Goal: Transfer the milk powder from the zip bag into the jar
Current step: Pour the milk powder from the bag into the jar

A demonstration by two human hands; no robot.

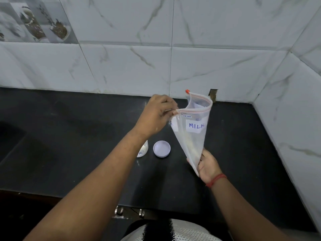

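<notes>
We see the zip bag [191, 131] held up in the air above the black counter [243, 153], mouth open at the top, its pink-edged zip track gaping in a loop with the orange slider [187, 91] at the far end. The left hand [157, 115] pinches the near-left corner of the mouth, fingers curled tight on the plastic, while the right hand [207, 165] grips the bag's bottom corner, fingers wrapped round the narrow end, a red thread [216, 180] at the wrist. The bag tapers downward like a cone; a white label reading MILK [196, 126] faces us, and only a thin pale streak of powder clings inside the lower fold, so it looks close to empty. Down on the counter, mostly hidden behind the left forearm, stands the jar [143, 150], with white powder showing through its clear wall; how full it is we cannot tell. Just right of it lies the round white lid [161, 148], upturned, off the jar and apart from it. The bag hangs to the right of both, not touching either. The marble-tiled wall [191, 58] closes off the far side, and a second tiled wall [295, 119] boxes in the right, forming a corner near the bag's mouth. To the left the dark counter runs on open; the near edge sits below the arms, with two metal handles [130, 211] beneath it.
</notes>
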